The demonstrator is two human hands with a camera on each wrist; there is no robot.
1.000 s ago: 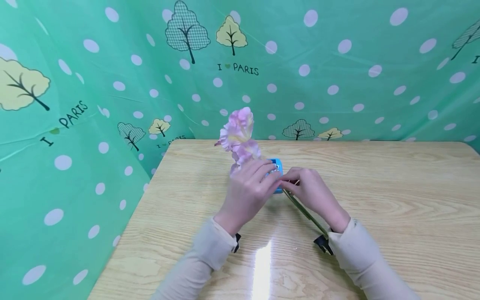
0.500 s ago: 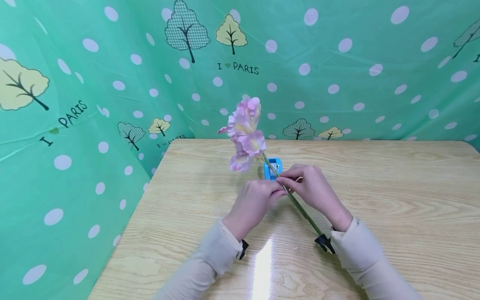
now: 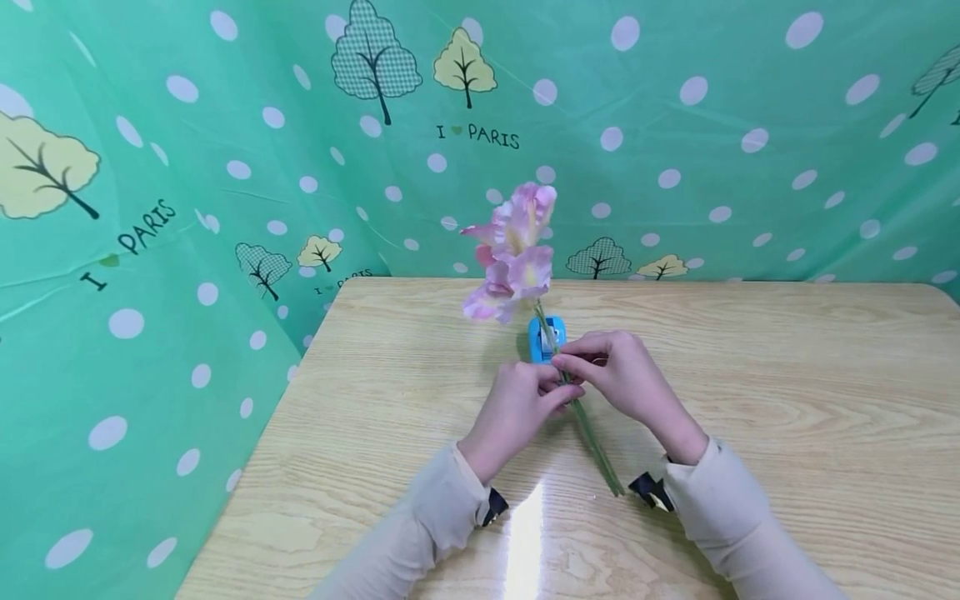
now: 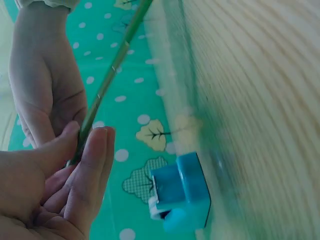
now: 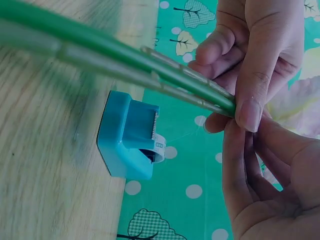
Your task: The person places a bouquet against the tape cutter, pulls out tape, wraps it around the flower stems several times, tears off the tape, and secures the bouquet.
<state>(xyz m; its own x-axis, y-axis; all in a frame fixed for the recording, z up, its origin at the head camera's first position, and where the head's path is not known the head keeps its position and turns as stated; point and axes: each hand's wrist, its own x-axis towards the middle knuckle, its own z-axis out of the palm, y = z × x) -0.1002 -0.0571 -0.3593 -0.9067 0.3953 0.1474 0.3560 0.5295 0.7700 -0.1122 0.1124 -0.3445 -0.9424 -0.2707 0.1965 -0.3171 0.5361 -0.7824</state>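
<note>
Pale pink-purple artificial flowers (image 3: 517, 258) stand tilted over the middle of the table in the head view. Their green stems (image 3: 596, 450) run down toward the right sleeve, bundled close together. My left hand (image 3: 513, 408) pinches the stems between thumb and fingers. Just above it, my right hand (image 3: 628, 387) brings thumb and fingertips together at the stems. Both hands meet at the same spot in the right wrist view, with the left thumb lying across the stems (image 5: 165, 75). A blue tape dispenser (image 3: 537, 342) with a serrated edge and a white roll sits behind the hands.
A light wood-grain table (image 3: 787, 400) spreads around the hands. Green dotted cloth (image 3: 675, 125) printed with trees hangs behind it and on the left. Black straps (image 3: 651, 490) show at both cuffs.
The left hand has come down from in front of the flowers to the stems. The flowers have swung right and more upright, and the lower stem ends have moved left. The right hand stays nearly in place.
</note>
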